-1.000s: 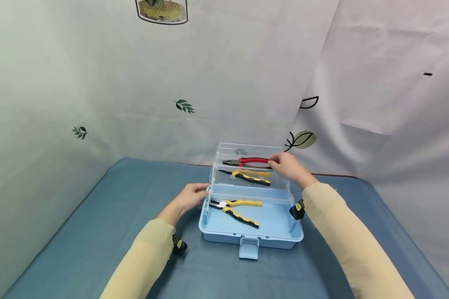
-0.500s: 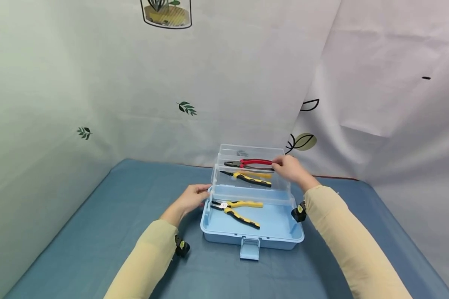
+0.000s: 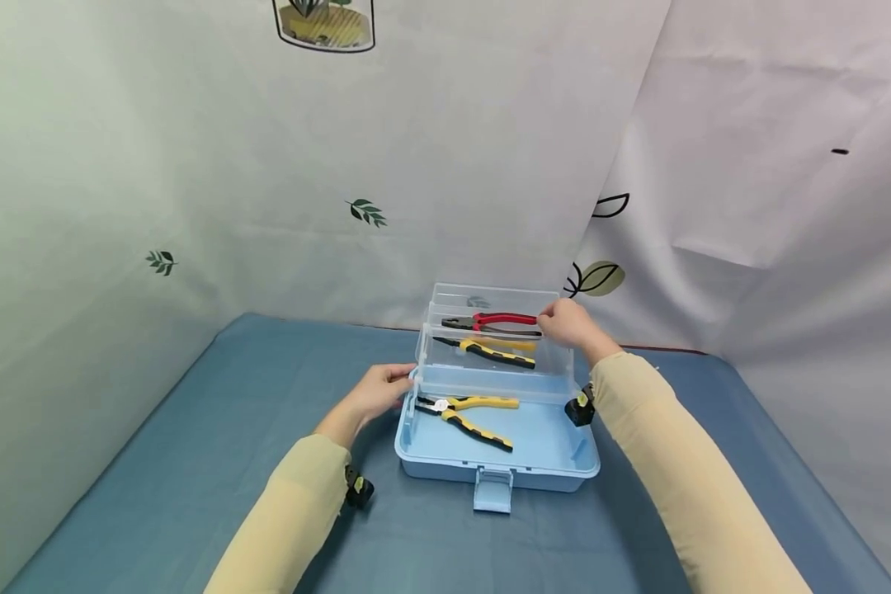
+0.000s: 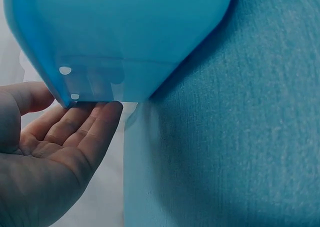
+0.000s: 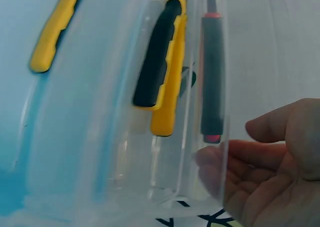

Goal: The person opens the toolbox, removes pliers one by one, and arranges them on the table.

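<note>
An open light blue toolbox (image 3: 456,472) stands with its clear stepped trays (image 3: 557,363) raised at the back. My left hand (image 3: 374,392) grips its back left corner, the thumb on the side edge and the fingers behind (image 4: 60,147). Red-handled pliers (image 3: 506,318) lie in the top tray, jaws to the left. At their handle ends is my right hand (image 3: 570,326); in the right wrist view its thumb and fingers (image 5: 255,157) are apart, fingertips showing through clear plastic. Yellow-and-black long-nose pliers (image 3: 499,356) lie in the lower tray, another yellow-and-black pair (image 3: 464,417) in the base.
A blue cloth (image 3: 156,495) covers the table. The toolbox's front latch (image 3: 493,492) hangs down. Pale printed curtains (image 3: 460,165) close off the back and sides. A small black device (image 3: 360,487) is strapped at each wrist.
My right hand has shifted slightly to the right from the red pliers' handle ends. The pliers stay where they were, and my left hand keeps its place at the toolbox.
</note>
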Demonstrator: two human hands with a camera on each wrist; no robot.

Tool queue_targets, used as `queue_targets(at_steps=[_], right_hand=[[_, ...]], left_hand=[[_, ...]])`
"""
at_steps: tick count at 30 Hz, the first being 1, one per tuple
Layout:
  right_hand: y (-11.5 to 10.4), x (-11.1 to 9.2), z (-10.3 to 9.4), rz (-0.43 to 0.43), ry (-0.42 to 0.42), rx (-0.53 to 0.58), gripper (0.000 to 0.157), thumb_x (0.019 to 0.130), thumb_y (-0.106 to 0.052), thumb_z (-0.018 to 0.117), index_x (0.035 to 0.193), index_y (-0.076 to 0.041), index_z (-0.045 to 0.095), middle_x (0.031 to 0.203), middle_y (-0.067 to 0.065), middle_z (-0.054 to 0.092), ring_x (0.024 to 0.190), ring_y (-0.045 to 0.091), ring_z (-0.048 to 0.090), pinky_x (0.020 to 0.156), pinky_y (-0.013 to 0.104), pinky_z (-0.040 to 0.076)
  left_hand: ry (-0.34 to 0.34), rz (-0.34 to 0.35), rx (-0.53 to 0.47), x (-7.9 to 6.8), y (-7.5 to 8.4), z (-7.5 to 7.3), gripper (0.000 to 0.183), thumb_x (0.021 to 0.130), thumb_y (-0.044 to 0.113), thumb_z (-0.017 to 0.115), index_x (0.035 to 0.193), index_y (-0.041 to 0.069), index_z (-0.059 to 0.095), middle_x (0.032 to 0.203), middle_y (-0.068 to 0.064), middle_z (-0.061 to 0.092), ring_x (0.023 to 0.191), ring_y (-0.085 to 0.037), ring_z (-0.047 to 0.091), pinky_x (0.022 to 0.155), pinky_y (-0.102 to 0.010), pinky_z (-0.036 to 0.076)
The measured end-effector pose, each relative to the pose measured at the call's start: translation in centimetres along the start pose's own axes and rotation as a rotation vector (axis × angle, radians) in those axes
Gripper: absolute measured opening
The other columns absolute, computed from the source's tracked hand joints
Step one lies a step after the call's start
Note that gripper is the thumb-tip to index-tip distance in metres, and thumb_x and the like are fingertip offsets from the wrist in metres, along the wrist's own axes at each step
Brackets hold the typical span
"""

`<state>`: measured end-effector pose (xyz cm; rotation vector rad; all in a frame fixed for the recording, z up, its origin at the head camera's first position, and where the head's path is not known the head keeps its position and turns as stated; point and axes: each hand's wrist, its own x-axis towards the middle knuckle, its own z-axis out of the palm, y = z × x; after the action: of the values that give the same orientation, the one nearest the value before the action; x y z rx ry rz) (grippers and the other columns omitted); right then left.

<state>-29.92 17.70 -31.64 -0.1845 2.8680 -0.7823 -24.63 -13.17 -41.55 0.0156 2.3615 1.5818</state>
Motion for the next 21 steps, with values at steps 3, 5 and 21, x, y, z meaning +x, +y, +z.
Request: queue_targets(at_steps=[3, 5, 21], right_hand=[[-0.5, 0.4, -0.4, 0.060, -0.050, 0.031, 0.039, 0.094, -0.011, 0.036, 0.058, -0.009, 0.050, 0.047, -0.004, 0.028, 0.045, 0.011, 0.022, 0.048, 0.027, 0.030], [-0.8, 0.6, -0.4, 0.098, -0.074, 0.050, 0.043, 0.094, -0.010, 0.035, 0.051, -0.015, 0.035, 0.046, -0.005, 0.027, 0.044, 0.010, 0.020, 0.047, 0.026, 0.029], [-1.6, 1.0, 0.1, 0.229, -0.023, 0.287, 0.024, 0.095, -0.011, 0.037, 0.082, -0.002, 0.055, 0.092, 0.012, 0.062, 0.067, 0.015, 0.053, 0.071, 0.033, 0.054]], left_hand=[[-0.003, 0.005, 0.000, -0.1, -0.1, 0.0, 0.043, 0.098, 0.012, 0.047, 0.140, 0.005, 0.045, 0.139, -0.019, 0.049, 0.123, -0.031, 0.051, 0.093, -0.046, 0.051], [-0.005, 0.008, 0.000, -0.1, -0.2, 0.0, 0.043, 0.098, 0.012, 0.047, 0.140, 0.005, 0.044, 0.139, -0.019, 0.049, 0.123, -0.032, 0.051, 0.092, -0.046, 0.051], [-0.001, 0.020, 0.012, -0.3, -0.2, 0.0, 0.043, 0.098, 0.013, 0.047, 0.140, 0.005, 0.044, 0.138, -0.019, 0.050, 0.122, -0.031, 0.052, 0.090, -0.043, 0.052]])
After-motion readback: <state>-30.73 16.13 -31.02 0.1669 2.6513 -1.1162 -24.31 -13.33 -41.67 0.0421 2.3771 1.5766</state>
